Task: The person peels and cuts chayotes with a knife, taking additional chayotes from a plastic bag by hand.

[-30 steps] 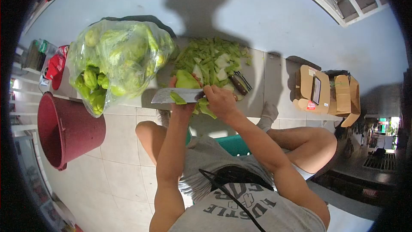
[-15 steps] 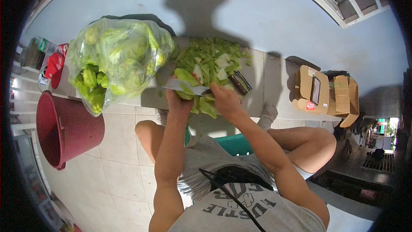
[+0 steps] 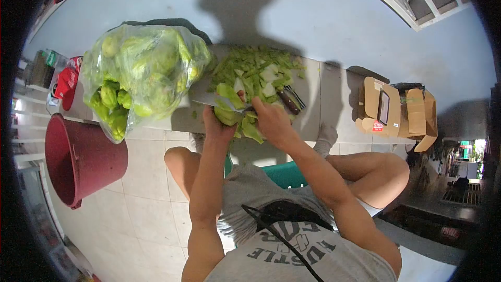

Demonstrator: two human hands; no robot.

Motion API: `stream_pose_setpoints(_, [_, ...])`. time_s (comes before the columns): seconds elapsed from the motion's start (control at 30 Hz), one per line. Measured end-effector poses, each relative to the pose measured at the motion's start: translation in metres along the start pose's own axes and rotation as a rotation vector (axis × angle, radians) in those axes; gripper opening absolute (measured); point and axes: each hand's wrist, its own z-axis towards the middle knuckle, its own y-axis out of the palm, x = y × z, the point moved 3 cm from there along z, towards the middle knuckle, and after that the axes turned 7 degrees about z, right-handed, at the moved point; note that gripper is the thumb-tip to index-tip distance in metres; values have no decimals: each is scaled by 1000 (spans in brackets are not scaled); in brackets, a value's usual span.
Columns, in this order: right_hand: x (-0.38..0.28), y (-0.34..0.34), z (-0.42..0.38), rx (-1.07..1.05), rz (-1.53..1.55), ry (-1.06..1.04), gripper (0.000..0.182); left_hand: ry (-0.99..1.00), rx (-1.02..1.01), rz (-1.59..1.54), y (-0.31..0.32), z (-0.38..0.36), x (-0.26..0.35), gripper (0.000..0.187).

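My left hand (image 3: 217,125) is wrapped round a green chayote (image 3: 226,116), its pale cut flesh turned up. In my right hand (image 3: 272,120) is the handle of a knife (image 3: 216,101), whose wide blade lies across the chayote and points left. Beyond my hands spreads a heap of green peels and pale pieces (image 3: 253,68) on the tiled ledge (image 3: 310,89). A dark-handled tool (image 3: 290,100) with a metal end lies beside the heap, just past my right hand. Several peel strips (image 3: 251,129) hang or lie just below the knife.
A clear plastic bag (image 3: 156,57) full of chayotes stands on the ledge at left. Below it is a dark red bucket (image 3: 99,162) on the floor. Opened cardboard boxes (image 3: 378,109) sit at the right. A green plastic seat (image 3: 284,174) is under me.
The knife blade has tilted and shifted slightly on the chayote, and my right hand has moved a little to the left. The bag, bucket and boxes stay where they were.
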Motion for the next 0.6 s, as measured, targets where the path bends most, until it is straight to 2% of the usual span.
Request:
stream_pose_setpoints(0.2, [9, 5, 0, 9, 36, -64, 24, 14, 121, -5, 7, -8, 6, 43])
stream_pose_setpoints(0.43, [10, 1, 2, -21, 26, -23, 23, 3, 90, 26, 5, -7, 1, 41])
stream_pose_setpoints(0.5, [13, 0, 9, -8, 34, -9, 23, -56, 150, 5, 0, -7, -4, 45])
stream_pose_setpoints(0.6, [21, 10, 15, -29, 18, -3, 25, -63, 47, -12, 3, -7, -5, 44])
